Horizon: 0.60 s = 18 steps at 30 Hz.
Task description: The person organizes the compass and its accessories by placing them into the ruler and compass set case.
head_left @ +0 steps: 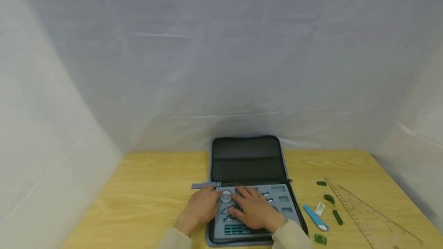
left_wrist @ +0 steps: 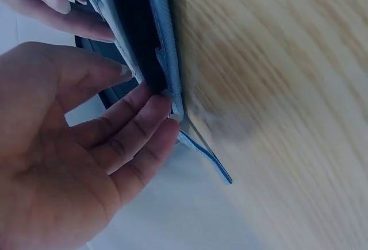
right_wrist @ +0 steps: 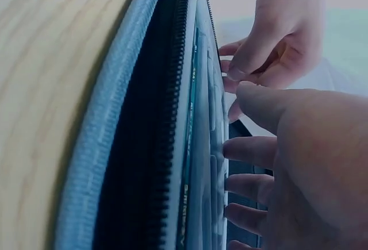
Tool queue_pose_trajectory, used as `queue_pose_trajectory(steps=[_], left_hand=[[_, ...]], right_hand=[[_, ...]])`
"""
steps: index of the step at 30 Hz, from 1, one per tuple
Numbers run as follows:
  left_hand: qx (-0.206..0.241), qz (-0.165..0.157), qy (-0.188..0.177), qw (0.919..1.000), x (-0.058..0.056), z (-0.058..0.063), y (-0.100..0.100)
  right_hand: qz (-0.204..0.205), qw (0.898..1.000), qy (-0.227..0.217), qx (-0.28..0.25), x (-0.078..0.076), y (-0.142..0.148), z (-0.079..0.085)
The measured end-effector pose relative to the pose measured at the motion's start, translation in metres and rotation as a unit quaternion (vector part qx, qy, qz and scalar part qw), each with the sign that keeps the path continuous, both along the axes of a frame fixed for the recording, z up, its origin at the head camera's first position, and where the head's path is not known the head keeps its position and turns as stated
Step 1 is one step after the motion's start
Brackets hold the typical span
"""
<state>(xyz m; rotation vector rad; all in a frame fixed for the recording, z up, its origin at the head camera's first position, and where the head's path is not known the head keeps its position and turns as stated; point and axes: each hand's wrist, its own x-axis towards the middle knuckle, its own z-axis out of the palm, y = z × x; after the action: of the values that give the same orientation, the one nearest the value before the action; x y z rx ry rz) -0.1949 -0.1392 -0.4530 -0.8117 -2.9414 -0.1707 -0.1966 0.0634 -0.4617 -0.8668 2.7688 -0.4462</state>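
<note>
One zippered case [head_left: 249, 149] lies unfolded near the middle of the table [head_left: 155, 187], and we see its dark lid spread toward the back. In its near half sits a grey tray [head_left: 292, 218] with cut-out slots; we make out a round pale piece [head_left: 226, 196], some metal pieces [head_left: 228, 218] and a teal strip [head_left: 237, 229] in it.

Our right hand [head_left: 256, 211] rests palm-down over the tray, fingers spread wide, holding nothing we can see. Our left hand [head_left: 203, 205] is at the tray's far left corner, its fingers loosely bent and touching the case's edge, with a gap to the thumb. A strap [head_left: 200, 185] sticks out just beside it.

To the right of the case we find a blue-and-white tool [head_left: 313, 215], a white block [head_left: 320, 209], four small green pieces [head_left: 337, 217] and, farther right, a clear ruler [head_left: 347, 207]. White sheeting [head_left: 221, 68] surrounds us at the back and sides.
</note>
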Motion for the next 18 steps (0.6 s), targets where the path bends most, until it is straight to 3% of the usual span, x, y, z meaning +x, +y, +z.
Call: queue_pose_trajectory(steps=[8,18], left_hand=[[0.007,0.013,0.002,0.9999,0.005,0.007,0.005],[0.001,0.024,-0.010,0.9997,0.012,0.015,0.005]], right_hand=[[0.009,1.000,0.011,-0.014,0.007,0.000,0.004],[0.002,1.000,-0.011,-0.006,0.014,-0.007,0.015]])
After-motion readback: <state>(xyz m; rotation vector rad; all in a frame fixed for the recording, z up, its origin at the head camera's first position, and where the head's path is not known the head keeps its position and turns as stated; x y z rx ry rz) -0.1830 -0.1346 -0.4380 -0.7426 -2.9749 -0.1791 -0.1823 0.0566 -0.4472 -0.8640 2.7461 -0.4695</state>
